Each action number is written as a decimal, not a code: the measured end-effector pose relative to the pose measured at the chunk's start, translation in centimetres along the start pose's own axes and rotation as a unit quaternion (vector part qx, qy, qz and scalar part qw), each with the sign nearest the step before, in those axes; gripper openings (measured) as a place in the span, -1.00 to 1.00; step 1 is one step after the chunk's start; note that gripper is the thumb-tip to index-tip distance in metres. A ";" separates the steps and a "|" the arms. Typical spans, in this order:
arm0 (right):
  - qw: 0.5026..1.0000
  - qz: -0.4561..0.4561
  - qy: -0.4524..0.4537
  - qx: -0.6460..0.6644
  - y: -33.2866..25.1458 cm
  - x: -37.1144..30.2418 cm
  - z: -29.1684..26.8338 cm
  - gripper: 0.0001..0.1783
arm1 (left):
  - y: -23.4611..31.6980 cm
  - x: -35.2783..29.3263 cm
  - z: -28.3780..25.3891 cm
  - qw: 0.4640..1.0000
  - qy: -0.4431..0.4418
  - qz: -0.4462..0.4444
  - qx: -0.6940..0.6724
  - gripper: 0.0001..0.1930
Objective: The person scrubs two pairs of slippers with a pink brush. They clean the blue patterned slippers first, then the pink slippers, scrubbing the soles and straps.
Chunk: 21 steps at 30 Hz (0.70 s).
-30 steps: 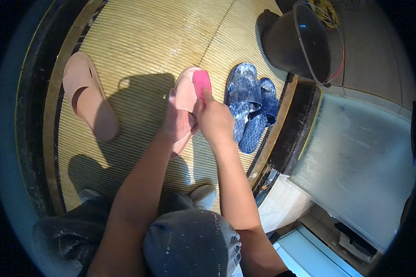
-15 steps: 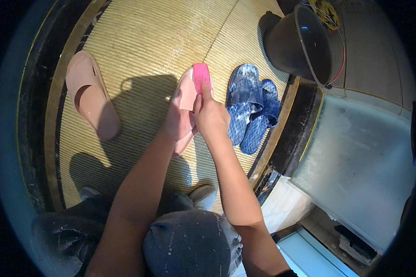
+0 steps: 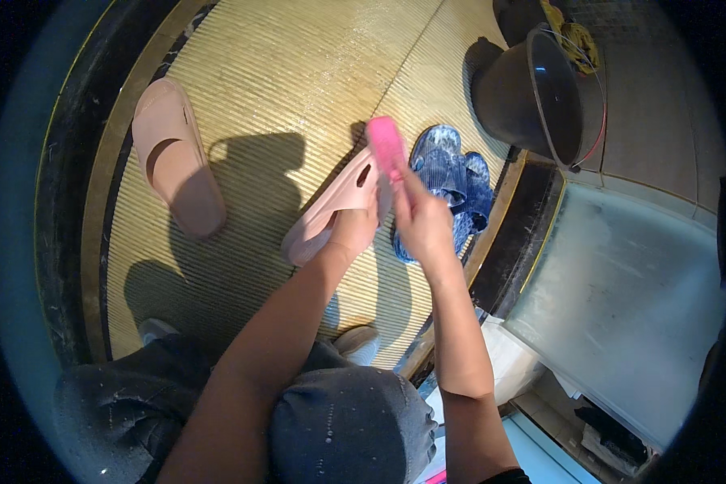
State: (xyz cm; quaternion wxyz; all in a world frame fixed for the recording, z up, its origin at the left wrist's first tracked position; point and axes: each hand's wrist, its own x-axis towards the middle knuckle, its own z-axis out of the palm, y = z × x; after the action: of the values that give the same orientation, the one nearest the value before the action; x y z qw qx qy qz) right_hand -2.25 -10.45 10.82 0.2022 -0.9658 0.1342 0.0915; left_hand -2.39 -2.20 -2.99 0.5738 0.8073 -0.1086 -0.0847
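Note:
A pale pink slipper point(image 3: 343, 194) is held up and tilted in my left hand point(image 3: 353, 231), whose fingers are mostly hidden by it. My right hand point(image 3: 427, 222) is wrapped around the handle of a bright pink brush point(image 3: 387, 141). The brush head is beside the slipper's toe end, on its right; whether the two touch, I cannot tell. A matching pink slipper point(image 3: 179, 157) lies on the ribbed mat to the left. Just right of the brush, a pair of blue-and-white patterned slippers point(image 3: 452, 181) rests partly behind my right hand.
Ribbed yellowish flooring point(image 3: 298, 73) spreads under the slippers. A dark bucket point(image 3: 512, 97) with a wire handle lies tipped at the upper right, with a yellow item point(image 3: 577, 44) behind it. A frosted translucent panel point(image 3: 621, 298) stands to the right. My knees are in front below.
The held slipper has turned, its toe end swinging right and its side now showing. My right hand and the brush have moved right, off the slipper's top.

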 end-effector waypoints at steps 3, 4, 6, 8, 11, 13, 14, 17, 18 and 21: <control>0.986 -0.064 -0.102 -0.117 -2.8 -2.5 -0.3 -0.59 | -0.5 -0.8 0.1 0.827 -0.079 -0.330 -0.449 -0.57; 0.983 -0.100 -0.099 -0.114 -3.4 -3.5 0.0 -0.59 | -0.9 -1.0 0.1 0.793 -0.108 -0.348 -0.488 -0.57; 0.974 -0.137 -0.120 -0.134 -3.8 -3.7 -0.9 -0.61 | -1.7 -1.5 -0.1 0.827 -0.179 -0.314 -0.429 -0.58; 0.984 -0.069 -0.070 -0.151 -1.4 -2.0 -0.9 -0.63 | -1.0 -0.9 0.0 0.976 -0.141 -0.054 -0.160 -0.61; 0.991 -0.005 0.018 -0.135 0.4 -0.9 -1.2 -0.56 | 0.9 0.2 -0.4 0.996 -0.058 0.063 0.012 -0.60; 0.988 0.013 0.018 -0.152 -0.9 -2.2 0.1 -0.51 | 2.7 1.1 -1.5 0.888 -0.067 -0.261 -0.374 -0.59; 0.982 -0.007 -0.043 -0.181 -2.4 -3.2 0.6 -0.45 | 3.3 1.3 -1.8 0.740 -0.065 -0.402 -0.535 -0.58; 0.982 -0.112 -0.076 -0.130 -3.7 -5.6 2.3 -0.53 | 1.9 0.6 -0.6 0.866 -0.078 -0.266 -0.417 -0.58; 0.982 -0.090 -0.093 -0.140 -3.5 -5.1 1.8 -0.55 | 0.9 0.1 0.0 0.899 -0.081 -0.218 -0.372 -0.58; 0.983 0.015 -0.059 -0.172 -1.1 -2.0 -1.2 -0.63 | 0.6 -0.4 0.0 0.985 -0.099 -0.023 -0.136 -0.59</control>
State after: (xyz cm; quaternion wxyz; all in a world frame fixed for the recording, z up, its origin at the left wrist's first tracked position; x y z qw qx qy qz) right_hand -3.68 -9.54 12.79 0.0395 -0.9771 0.1184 0.1726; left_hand -2.83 -2.24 -2.44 0.6629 0.7113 -0.1341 -0.1912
